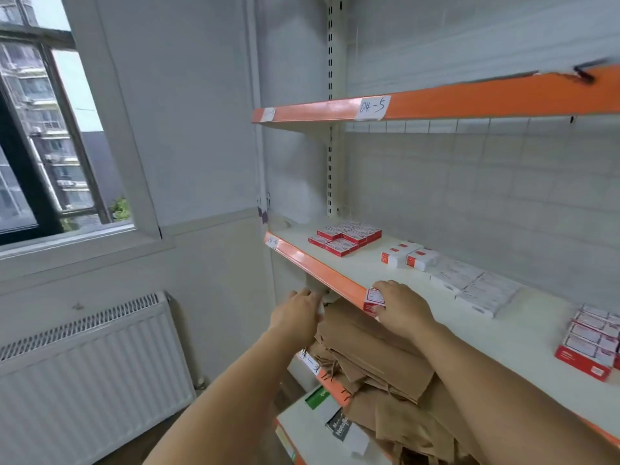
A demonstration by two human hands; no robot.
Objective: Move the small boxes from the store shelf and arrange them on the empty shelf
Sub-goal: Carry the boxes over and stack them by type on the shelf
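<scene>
White shelf (419,317) with an orange edge fills the right side. Nearest, at that edge, the right hand (404,305) pinches a small red-and-white box (373,300). Just below the edge, the left hand (297,313) curls over brown paper bags (369,350); what it grips I cannot tell. Farther along the shelf lie red boxes (345,238) and white boxes (469,283)

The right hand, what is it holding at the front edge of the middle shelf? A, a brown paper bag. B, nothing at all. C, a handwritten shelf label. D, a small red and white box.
D: the right hand has its fingers curled round a small red and white box at the orange front edge of the middle shelf.
</scene>
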